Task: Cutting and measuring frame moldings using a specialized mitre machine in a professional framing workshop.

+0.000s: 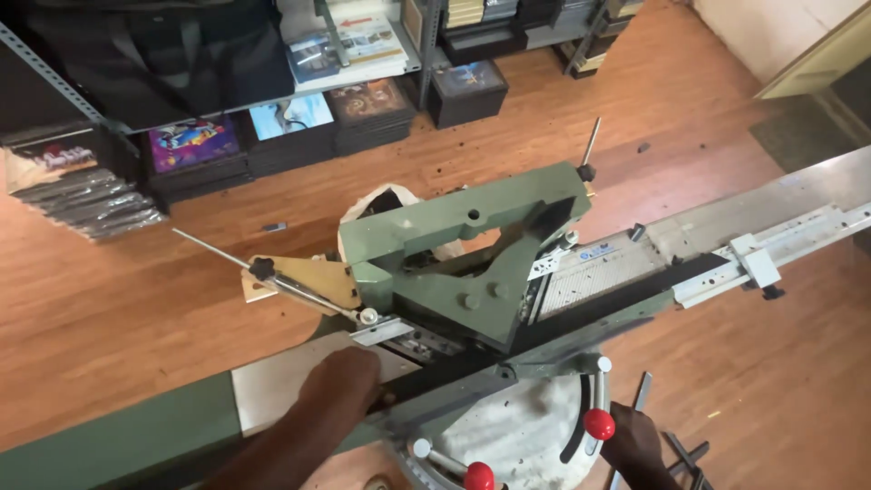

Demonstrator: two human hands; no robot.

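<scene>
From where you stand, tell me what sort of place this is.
Probably a picture-framing workshop: a green mitre cutting machine with a long measuring rail, and metal shelves of stacked prints above a wooden floor.

Both arms come up from the lower edge of the view, well apart from each other. The left hand [343,386] lies farther forward, knuckles up and fingers curled downward, pressed palm-down on a surface, with the bare forearm trailing back and to the left behind it. The right hand [635,445] sits lower and nearer the body, back of the hand upward, its fingers bent around a red knob; only the hand and wrist show, the arm cut off by the frame.
</scene>
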